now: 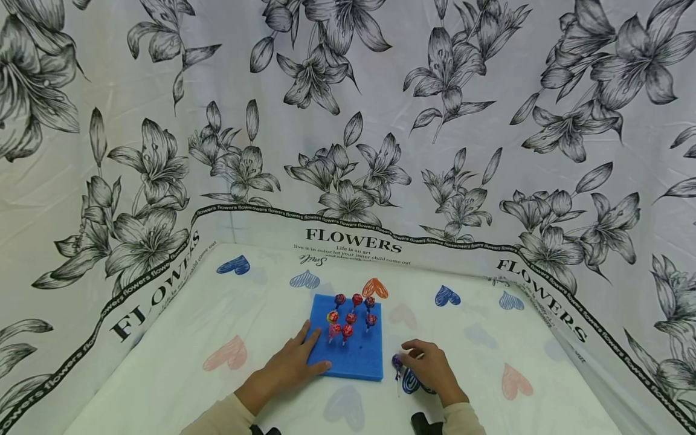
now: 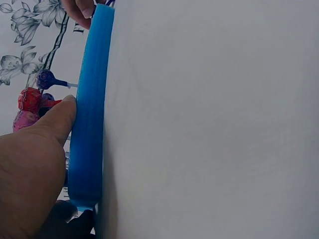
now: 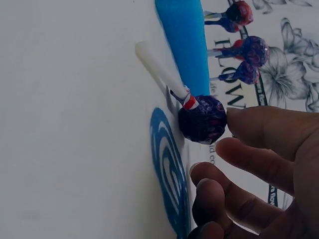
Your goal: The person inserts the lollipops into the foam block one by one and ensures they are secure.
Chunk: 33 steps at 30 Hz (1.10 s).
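Note:
A blue foam block (image 1: pixel 356 362) lies on the table with several wrapped lollipops (image 1: pixel 350 318) standing upright in it by their sticks. My left hand (image 1: pixel 290 362) rests against the block's left side, fingers spread, with the thumb (image 2: pixel 60 117) at its near edge. Right of the block, one purple-wrapped lollipop (image 3: pixel 202 120) lies on the cloth, its white stick (image 3: pixel 157 67) towards me. My right hand (image 1: pixel 432 368) is at this lollipop's head. The thumb tip meets the wrapper, while the other fingers are loosely bent beside it and not closed round it.
A white tablecloth printed with hearts (image 1: pixel 511 382) covers the table. Behind and at both sides hangs a curtain with black lilies (image 1: pixel 348 175) and a lettered border. A black object (image 1: pixel 426 425) shows by the right wrist.

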Each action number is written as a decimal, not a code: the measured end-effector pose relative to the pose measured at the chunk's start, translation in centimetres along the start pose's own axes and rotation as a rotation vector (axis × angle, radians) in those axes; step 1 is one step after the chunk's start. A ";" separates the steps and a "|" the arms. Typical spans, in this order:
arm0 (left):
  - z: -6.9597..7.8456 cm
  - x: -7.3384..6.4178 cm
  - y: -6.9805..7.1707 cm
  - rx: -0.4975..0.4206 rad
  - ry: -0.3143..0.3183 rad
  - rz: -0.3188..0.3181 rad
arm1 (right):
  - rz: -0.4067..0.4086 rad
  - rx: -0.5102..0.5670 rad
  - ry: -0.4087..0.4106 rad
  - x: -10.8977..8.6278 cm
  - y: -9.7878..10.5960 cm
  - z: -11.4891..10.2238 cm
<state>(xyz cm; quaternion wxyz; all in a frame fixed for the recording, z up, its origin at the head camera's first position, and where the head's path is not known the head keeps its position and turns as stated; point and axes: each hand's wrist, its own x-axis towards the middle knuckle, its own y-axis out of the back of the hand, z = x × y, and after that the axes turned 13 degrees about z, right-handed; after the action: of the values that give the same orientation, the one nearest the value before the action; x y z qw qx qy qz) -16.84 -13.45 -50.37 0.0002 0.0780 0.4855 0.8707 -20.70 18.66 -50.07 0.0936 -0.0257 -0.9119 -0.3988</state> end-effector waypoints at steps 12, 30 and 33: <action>-0.3 0.0 -0.1 -0.009 -0.001 -0.001 | -0.106 0.000 0.014 0.5 -0.8 -1.5; 0.0 -0.1 0.1 0.004 0.003 0.005 | 0.203 0.485 -0.087 1.0 2.6 -3.4; 0.0 -0.1 0.1 0.002 0.004 0.006 | 0.238 0.566 -0.048 1.1 3.7 -4.2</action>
<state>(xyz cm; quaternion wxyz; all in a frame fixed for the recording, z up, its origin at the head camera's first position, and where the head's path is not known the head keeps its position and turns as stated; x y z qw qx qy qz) -16.74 -13.49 -50.30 -0.0036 0.0778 0.4861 0.8704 -20.70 18.10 -44.42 0.1214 -0.1145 -0.9793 -0.1144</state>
